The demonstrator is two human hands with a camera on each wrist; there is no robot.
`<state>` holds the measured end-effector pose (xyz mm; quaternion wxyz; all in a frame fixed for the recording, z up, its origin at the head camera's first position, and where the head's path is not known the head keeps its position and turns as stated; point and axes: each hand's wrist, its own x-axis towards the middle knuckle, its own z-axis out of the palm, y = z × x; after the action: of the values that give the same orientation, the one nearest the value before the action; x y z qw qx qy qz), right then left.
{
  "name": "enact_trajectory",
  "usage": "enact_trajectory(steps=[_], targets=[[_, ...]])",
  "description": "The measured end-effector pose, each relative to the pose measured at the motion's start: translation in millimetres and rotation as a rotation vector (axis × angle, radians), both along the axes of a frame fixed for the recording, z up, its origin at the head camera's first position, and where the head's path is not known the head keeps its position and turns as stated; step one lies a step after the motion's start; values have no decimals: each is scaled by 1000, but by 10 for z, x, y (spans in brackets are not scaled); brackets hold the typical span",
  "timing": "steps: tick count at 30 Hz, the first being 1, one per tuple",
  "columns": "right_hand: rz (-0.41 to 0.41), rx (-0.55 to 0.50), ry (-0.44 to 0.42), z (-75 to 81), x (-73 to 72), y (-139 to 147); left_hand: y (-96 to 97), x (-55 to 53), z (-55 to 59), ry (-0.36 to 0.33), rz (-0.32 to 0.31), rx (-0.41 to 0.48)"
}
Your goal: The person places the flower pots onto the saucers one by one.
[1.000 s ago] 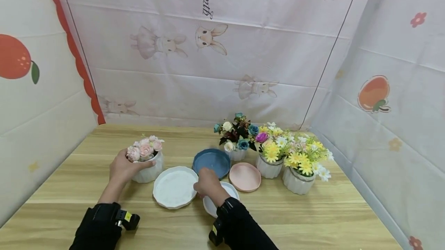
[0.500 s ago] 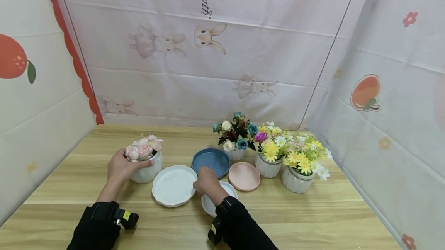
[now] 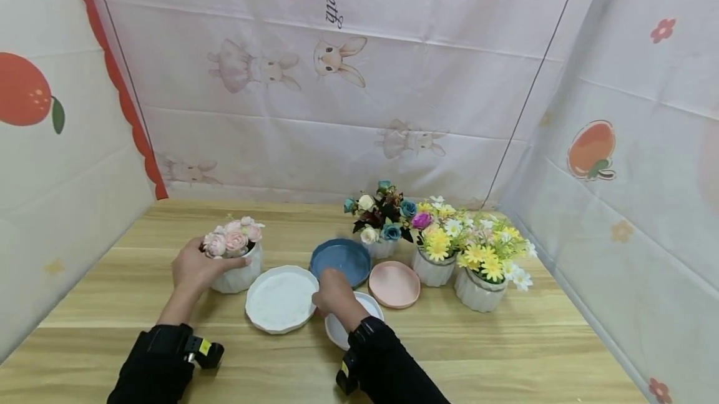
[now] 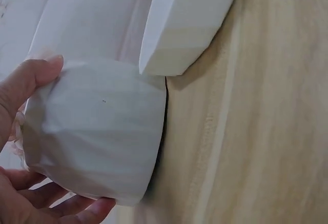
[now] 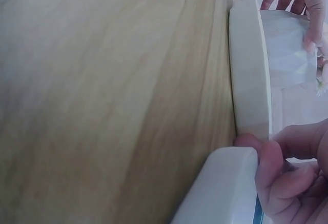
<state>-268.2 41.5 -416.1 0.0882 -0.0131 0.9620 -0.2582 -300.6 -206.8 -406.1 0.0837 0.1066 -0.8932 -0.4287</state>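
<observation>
On the left of the head view, my left hand [image 3: 193, 271] grips a white flowerpot [image 3: 246, 274] filled with pale pink artificial roses [image 3: 233, 240]. The thumb lies across the near side of its rim; in the left wrist view the other fingers [image 4: 84, 211] wrap its opposite side. The pot stands upright on the table. Beside it lies a large white plate [image 3: 281, 299] with a faceted edge. My right hand [image 3: 336, 295] pinches that plate's right edge, its fingers curled at the rim in the right wrist view. A smaller white saucer [image 3: 372, 305] is partly hidden beneath this hand.
Behind the right hand sits a blue round dish [image 3: 340, 259], with a pink saucer [image 3: 395, 285] to its right. Farther right stand a pot of blue and cream roses [image 3: 387, 220] and two pots of yellow and white daisies [image 3: 435, 266]. Printed cloth walls [image 3: 269, 160] enclose the table.
</observation>
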Motion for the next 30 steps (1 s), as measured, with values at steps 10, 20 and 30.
enact_trajectory(steps=[10,20,30], targets=[[3,-15,9,-6,11,-6,88,62,233,19,-17,45],[9,-48,-10,-7,30,-20,212,155,243,46,-71,37],[13,-39,-12,11,13,21,405,281,297,63,-190,26]])
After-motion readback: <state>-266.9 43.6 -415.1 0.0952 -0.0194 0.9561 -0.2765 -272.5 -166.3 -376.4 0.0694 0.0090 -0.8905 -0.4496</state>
